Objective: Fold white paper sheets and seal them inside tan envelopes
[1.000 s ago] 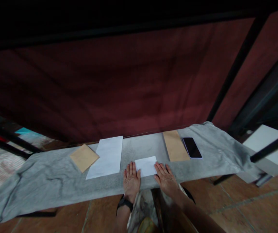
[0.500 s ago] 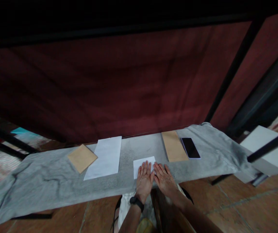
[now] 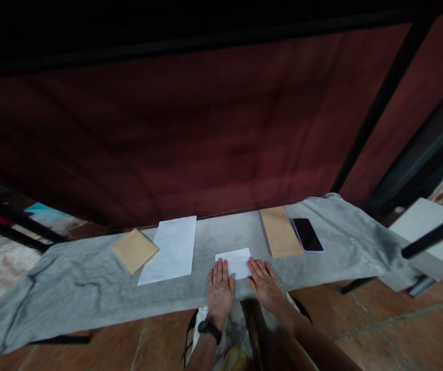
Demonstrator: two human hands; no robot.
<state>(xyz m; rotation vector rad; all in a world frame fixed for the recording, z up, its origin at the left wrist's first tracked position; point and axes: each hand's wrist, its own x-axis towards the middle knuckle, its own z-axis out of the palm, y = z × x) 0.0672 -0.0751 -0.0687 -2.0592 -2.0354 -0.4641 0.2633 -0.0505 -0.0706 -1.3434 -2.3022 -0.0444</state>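
A small folded white paper point(image 3: 235, 259) lies on the grey cloth point(image 3: 89, 283) that covers a narrow bench. My left hand point(image 3: 220, 291), with a black watch at the wrist, lies flat with fingers stretched out over the paper's left part. Flat as well, my right hand point(image 3: 264, 284) rests with its fingertips on the paper's right edge. Neither hand grips anything.
A larger white sheet point(image 3: 171, 249) and a brown envelope point(image 3: 134, 250) lie to the left. To the right sit a long brown envelope point(image 3: 280, 231) and a dark phone point(image 3: 307, 234). A dark red curtain hangs behind. Black metal bars point(image 3: 433, 234) cross at both sides; a white board point(image 3: 422, 221) stands far right.
My left hand slid right onto the paper half a second ago, then drew back a little to the left. My right hand stayed on the paper's right edge.
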